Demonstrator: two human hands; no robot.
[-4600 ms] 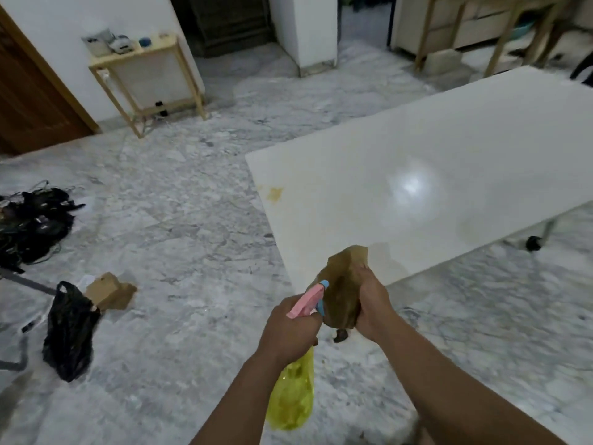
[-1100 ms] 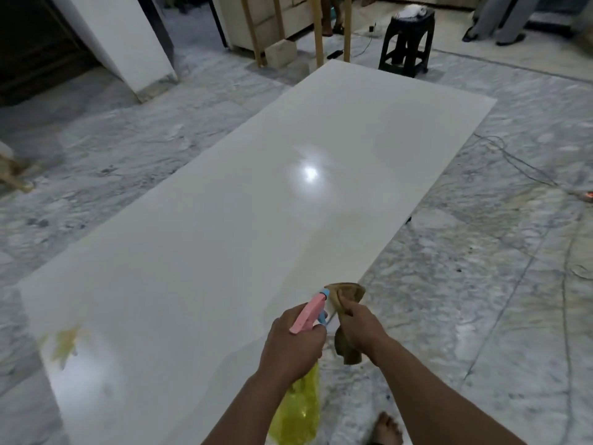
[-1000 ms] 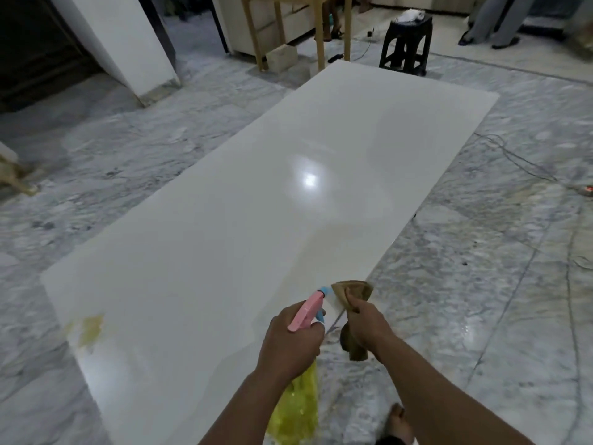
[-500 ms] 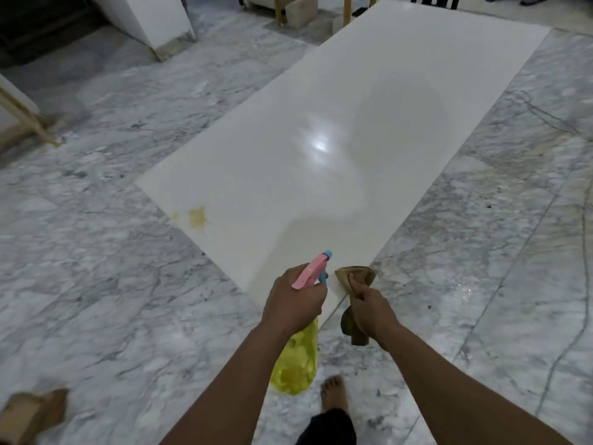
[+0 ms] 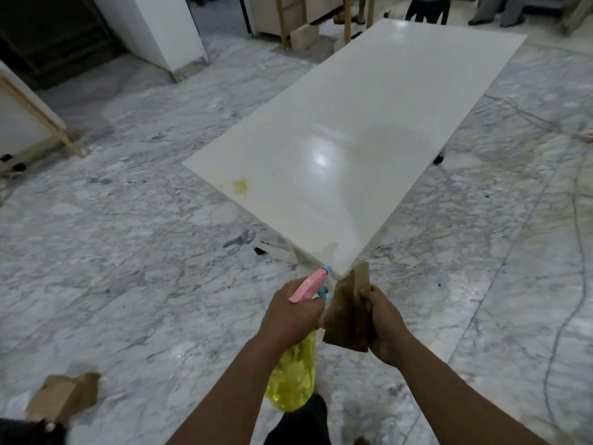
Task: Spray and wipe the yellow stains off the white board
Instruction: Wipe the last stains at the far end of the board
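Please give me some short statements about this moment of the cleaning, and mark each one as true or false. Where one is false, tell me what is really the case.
1. The left hand holds a spray bottle with a yellow body and a pink top. True.
2. The right hand is empty. False: it has a grip on a brown cloth.
3. A yellow stain shows on the white board near its left corner. True.
4. The cloth is pressed on the yellow stain. False: the cloth is held in the air near the board's closest corner, apart from the stain.
5. The board lies on a green carpet. False: around it is a grey marble floor.
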